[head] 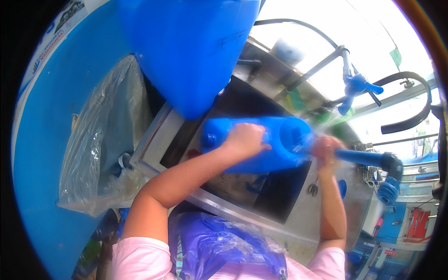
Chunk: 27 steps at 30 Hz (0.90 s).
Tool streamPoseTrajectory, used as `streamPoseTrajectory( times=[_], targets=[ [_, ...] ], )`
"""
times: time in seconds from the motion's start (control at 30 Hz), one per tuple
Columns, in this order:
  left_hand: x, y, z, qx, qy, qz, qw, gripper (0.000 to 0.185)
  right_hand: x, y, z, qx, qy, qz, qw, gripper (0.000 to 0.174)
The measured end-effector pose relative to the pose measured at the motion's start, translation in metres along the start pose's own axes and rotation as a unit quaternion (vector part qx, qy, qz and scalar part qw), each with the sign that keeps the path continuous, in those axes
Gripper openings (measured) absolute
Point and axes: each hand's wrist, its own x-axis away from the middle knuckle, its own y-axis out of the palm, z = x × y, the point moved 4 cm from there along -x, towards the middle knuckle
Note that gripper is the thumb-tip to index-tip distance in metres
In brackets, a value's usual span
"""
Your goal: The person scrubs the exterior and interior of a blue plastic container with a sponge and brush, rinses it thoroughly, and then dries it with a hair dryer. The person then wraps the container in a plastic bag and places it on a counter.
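Note:
A blue plastic water container (259,157) lies on its side over a sink, its round opening facing right, with a small blue tap or cap at its left end. My left hand (246,140) rests on the container's upper side, around what seems to be its handle; the grip is partly hidden. Motion blurs my right hand (325,148), which is at the container's open end, around the end of a blue pipe (364,157). Water splashes between the opening and my right hand. Whether the fingers close fully on the pipe is unclear.
A large blue container (189,45) stands just beyond the sink's metal rim (238,211). A clear plastic bag (101,140) hangs at left. A faucet with a blue handle (355,89) and a black hose (416,101) are at upper right.

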Motion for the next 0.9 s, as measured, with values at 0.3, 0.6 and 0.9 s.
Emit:
streamPoseTrajectory(
  times=[0.3,0.6,0.9],
  targets=[
    [-0.007,0.005,0.010,-0.017,0.042,-0.067,0.997,0.051,0.008,0.033,0.032,-0.142,0.104,-0.007,0.984,0.037],
    [-0.005,0.001,0.004,-0.031,0.056,-0.043,0.997,0.050,-0.027,-0.010,0.010,-0.050,0.148,-0.004,0.988,0.036],
    [-0.004,-0.001,0.006,-0.025,0.038,-0.028,0.999,0.048,0.021,0.006,0.043,-0.172,0.104,0.053,0.978,0.035]
  ],
)
